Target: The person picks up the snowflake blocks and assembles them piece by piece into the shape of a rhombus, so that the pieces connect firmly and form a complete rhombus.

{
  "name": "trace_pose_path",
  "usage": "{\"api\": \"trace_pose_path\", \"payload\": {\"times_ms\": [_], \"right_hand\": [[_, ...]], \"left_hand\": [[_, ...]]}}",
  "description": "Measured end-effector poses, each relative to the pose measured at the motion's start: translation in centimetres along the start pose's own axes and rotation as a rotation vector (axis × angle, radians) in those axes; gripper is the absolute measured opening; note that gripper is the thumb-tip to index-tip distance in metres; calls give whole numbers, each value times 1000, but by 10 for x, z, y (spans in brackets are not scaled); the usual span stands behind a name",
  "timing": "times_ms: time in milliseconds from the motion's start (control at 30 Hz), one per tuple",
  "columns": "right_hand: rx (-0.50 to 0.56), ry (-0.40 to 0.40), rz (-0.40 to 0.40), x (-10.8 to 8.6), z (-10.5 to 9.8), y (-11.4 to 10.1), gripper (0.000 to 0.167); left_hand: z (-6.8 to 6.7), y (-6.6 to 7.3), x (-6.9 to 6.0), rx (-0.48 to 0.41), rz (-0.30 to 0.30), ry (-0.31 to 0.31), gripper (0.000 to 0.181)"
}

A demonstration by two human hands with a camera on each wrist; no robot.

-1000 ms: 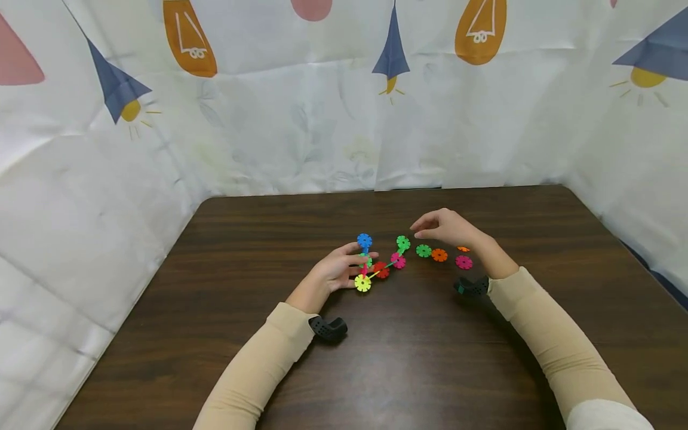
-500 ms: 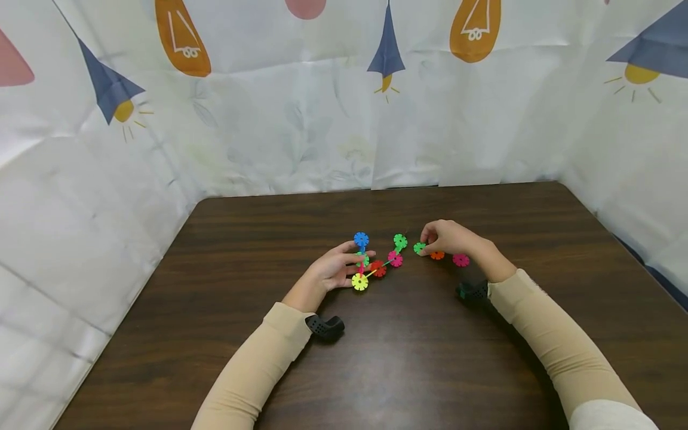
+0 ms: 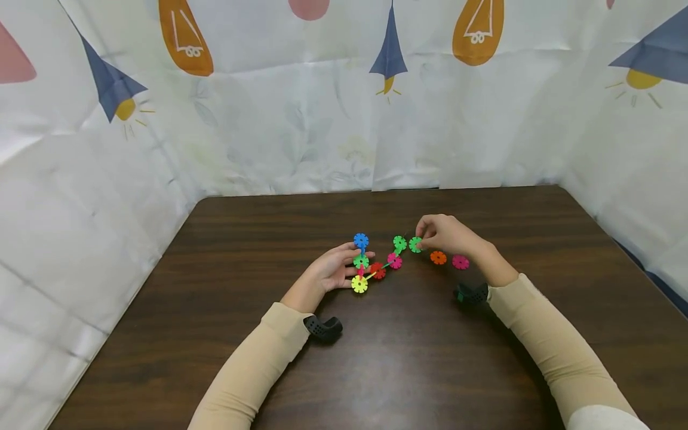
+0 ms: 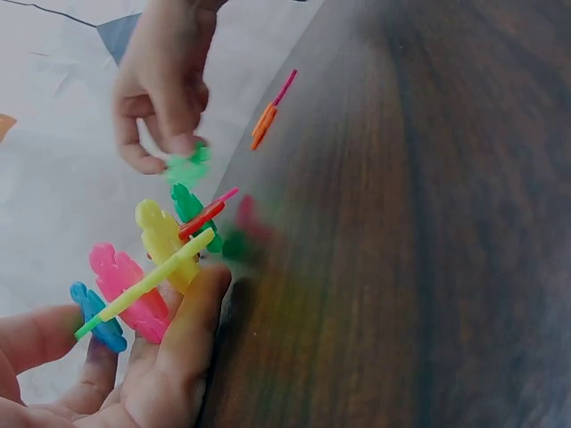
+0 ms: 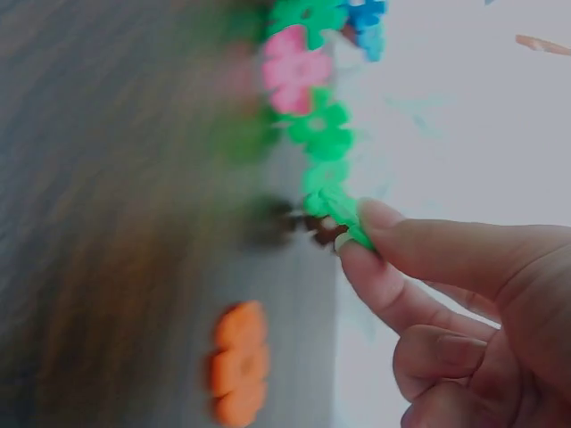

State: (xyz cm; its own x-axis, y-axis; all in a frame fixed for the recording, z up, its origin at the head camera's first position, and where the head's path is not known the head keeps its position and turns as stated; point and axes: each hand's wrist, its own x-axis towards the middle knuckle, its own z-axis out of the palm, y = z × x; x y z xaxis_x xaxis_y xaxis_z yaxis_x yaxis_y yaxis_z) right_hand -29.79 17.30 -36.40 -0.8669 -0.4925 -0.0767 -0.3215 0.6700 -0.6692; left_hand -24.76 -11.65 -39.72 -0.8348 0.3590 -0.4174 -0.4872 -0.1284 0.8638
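The left hand (image 3: 330,270) grips a flower chain (image 3: 378,271); the right hand (image 3: 448,234) pinches a green piece (image 3: 415,244) just right of it. An orange piece (image 3: 438,257) and a pink piece (image 3: 460,262) lie farther right, and the table (image 3: 408,358) stretches wide on the near side.

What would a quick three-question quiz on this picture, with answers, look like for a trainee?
1. Multiple choice: what colour is the pinched disc in the right hand? A red, B green, C blue.
2. True or false: the orange disc lies apart from the chain held by the left hand.
3. Fill in: the lowest disc in the head view is ____.

Key: 1 B; 2 true; 3 yellow.
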Motion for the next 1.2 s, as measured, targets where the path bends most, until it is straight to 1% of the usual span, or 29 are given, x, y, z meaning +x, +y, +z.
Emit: {"api": "trace_pose_path", "payload": {"times_ms": [67,133,267,400,567,633,800,867,1000,1200], "right_hand": [[9,32,-15,0,0,-5,21],[18,60,-48,0,1,-10,25],[26,94,-96,5,6,-20,28],[39,129,-100,11,13,-25,26],[82,203,-150,19,21,-29,20],[93,225,-158,21,25,-32,19],[97,236,-143,28,33,-38,22],[96,237,-150,31,35,-39,22],[106,247,-170,35,38,-40,19],[144,254,-194,40,45,-39,13]], "left_hand": [[0,0,0,-7,-1,-1,46],[1,0,0,-14,-3,1,46],[1,0,-1,-37,-10,14,43],[2,-1,0,-55,-19,15,44],[2,-1,2,-55,-21,18,45],[2,-1,2,-56,-22,19,44],[2,0,1,-64,-22,21,46],[3,1,0,-65,-20,22,47],[3,1,-1,-58,-11,19,45],[2,0,-1,-52,-15,16,40]]}}
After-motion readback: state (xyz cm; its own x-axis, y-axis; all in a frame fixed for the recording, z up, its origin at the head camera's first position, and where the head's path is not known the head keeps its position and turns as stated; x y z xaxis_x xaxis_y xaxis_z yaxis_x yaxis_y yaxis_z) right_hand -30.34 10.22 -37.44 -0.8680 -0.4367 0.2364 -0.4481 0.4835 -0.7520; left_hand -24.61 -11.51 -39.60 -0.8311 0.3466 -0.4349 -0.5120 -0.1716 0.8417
